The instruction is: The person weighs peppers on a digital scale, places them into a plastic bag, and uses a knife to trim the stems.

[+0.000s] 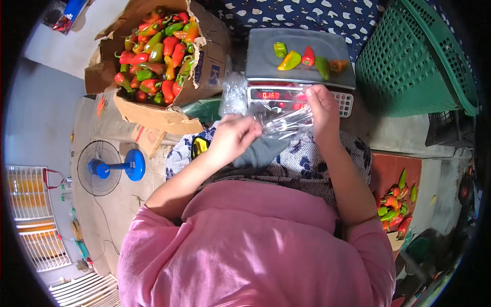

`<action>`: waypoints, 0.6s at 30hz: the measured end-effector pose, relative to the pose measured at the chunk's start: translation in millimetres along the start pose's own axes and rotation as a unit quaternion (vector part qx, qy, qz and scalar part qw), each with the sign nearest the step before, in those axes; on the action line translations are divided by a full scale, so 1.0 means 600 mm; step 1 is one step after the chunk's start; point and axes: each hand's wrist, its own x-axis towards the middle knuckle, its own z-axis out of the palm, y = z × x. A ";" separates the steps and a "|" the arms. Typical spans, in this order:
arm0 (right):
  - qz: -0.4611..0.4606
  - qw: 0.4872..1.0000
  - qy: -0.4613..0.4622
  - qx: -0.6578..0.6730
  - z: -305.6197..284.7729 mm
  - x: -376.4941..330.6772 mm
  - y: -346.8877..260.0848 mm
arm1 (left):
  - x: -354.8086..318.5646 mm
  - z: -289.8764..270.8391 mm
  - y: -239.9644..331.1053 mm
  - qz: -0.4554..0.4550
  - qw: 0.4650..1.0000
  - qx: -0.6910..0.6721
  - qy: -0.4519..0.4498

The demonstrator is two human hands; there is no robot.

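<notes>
1. Above the person's lap, between the two hands, a thin, clear, glossy plastic bag point(289, 122) hangs stretched, partly overlapping the lit red display of the scale behind it.
2. At the bag's left edge, the left hand point(236, 134) has its thumb and fingers pinched together on the plastic.
3. At its upper right, the right hand point(325, 110) is raised, with the fingers and thumb grasping the edge.
4. Beyond the hands, a flat grey electronic scale point(255, 56) carries five separate small peppers point(290, 60): red, orange, yellow-green and green.
5. Left of the scale stands a torn brown cardboard box point(210, 66), heaped with red, green and orange peppers point(169, 91); crumpled clear plastic point(233, 94) lies between box and scale.
6. To the scale's right, a tall green perforated plastic basket point(417, 61) leans at an angle.
7. Lower right, a small heap of mixed peppers point(393, 202) lies on a reddish patch.
8. On the far left is a blue fan point(102, 167) with a round wire guard.
</notes>
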 end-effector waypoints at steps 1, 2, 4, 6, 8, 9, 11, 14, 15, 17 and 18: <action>0.003 1.000 0.002 0.000 0.000 -0.001 -0.002 | -0.009 0.008 -0.003 0.005 0.997 0.014 -0.078; 0.012 1.000 0.003 0.002 0.004 -0.002 -0.005 | -0.017 0.014 -0.005 0.010 0.987 0.027 -0.155; 0.024 1.000 0.006 0.003 0.009 -0.004 -0.002 | -0.021 0.021 -0.010 0.001 0.980 0.045 -0.196; -0.014 0.999 -0.025 0.016 0.012 -0.007 0.003 | -0.002 0.026 -0.023 -0.084 0.991 -0.092 -0.041; 0.041 0.996 -0.064 0.045 0.018 -0.016 -0.016 | 0.029 0.005 -0.027 -0.131 0.965 -0.223 0.043; 0.093 0.988 -0.100 0.070 0.021 -0.020 -0.023 | 0.037 -0.002 -0.025 -0.130 0.952 -0.274 0.043; 0.092 0.984 -0.129 0.081 0.022 -0.023 -0.015 | 0.071 -0.024 0.016 -0.080 0.956 -0.282 0.006; 0.079 0.979 -0.167 0.089 0.026 -0.026 -0.014 | 0.099 -0.013 0.049 -0.017 0.964 -0.254 -0.073; 0.062 0.979 -0.151 0.123 0.028 -0.027 -0.009 | 0.104 -0.009 0.053 -0.064 0.959 -0.250 -0.117; 0.048 0.978 -0.136 0.149 0.030 -0.025 -0.009 | 0.103 -0.004 0.043 -0.111 0.948 -0.252 -0.157; 0.047 0.986 -0.122 0.099 0.028 -0.022 -0.016 | 0.096 0.001 0.031 -0.142 0.932 -0.291 -0.165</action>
